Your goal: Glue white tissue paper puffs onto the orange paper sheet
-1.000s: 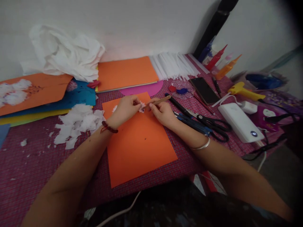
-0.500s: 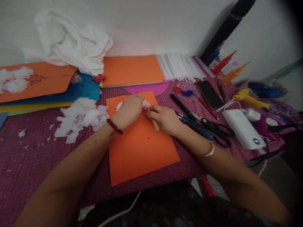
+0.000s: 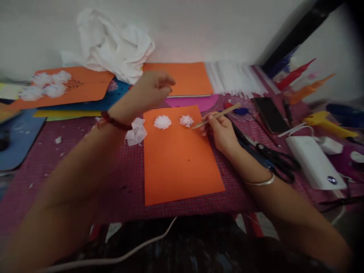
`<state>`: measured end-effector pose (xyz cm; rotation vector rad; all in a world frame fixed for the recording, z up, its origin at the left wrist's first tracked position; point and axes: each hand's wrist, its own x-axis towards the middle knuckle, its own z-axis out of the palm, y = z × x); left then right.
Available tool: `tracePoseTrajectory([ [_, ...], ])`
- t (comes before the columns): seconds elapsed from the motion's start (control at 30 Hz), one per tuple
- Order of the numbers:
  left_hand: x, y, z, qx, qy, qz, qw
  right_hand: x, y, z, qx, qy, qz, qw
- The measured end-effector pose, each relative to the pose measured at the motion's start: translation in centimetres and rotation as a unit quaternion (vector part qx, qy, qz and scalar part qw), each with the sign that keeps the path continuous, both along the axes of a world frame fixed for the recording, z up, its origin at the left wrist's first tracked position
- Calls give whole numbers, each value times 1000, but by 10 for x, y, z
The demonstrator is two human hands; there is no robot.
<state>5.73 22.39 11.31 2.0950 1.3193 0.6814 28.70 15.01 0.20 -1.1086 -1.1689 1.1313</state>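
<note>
**Stick at the second white tuft, left hand lifted clear**

The landmark is the orange sheet, flat on the checked cloth in front of the person. Two white tufts sit on its far part: a fuller left tuft and a smaller right tuft.

The step in hand seems to be work on the smaller one. The right hand, over the sheet's right edge, pinches a wooden stick between thumb and fingers; its lower tip is just beside that tuft, and whether they touch I cannot tell. The left hand hangs beyond the sheet's far left corner, its fingers curled and blurred; whether they pinch anything I cannot tell. A next move would call for a light, steady tip, so the tuft keeps its shape.

Counted: one stick, two tufts on the sheet, and four more white tufts on an orange card well left of it. Right of the sheet are one pair of scissors, one phone and one yellow glue gun. The loose paper pieces beside its left edge are partly hidden, so uncountable.
</note>
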Motion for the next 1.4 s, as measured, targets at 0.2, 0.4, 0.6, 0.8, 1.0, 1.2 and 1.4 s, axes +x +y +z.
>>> tracePoseTrajectory([
  [0.2,-61,-34,21,-5,133,-10,991,-5,-4,-4,1,-26,67,997],
  [0.4,-118,-86,-45,35,317,-70,945,-5,-3,-5,1,-29,68,997],
  [0.6,-118,-106,-73,88,372,-39,923,-5,-4,-5,-2,-33,66,997],
  [0.8,-122,-104,-54,14,160,134,978,-4,-3,-7,-2,-20,62,998],
  [1.0,-125,-101,-34,-254,-231,192,919,-5,-2,-5,-4,-20,68,997],
  [1.2,-113,-96,-48,-310,-301,212,877,-7,-3,-5,-5,-15,64,998],
  [1.4,-108,-90,-43,-287,-282,213,890,-5,0,-5,33,7,25,999],
])
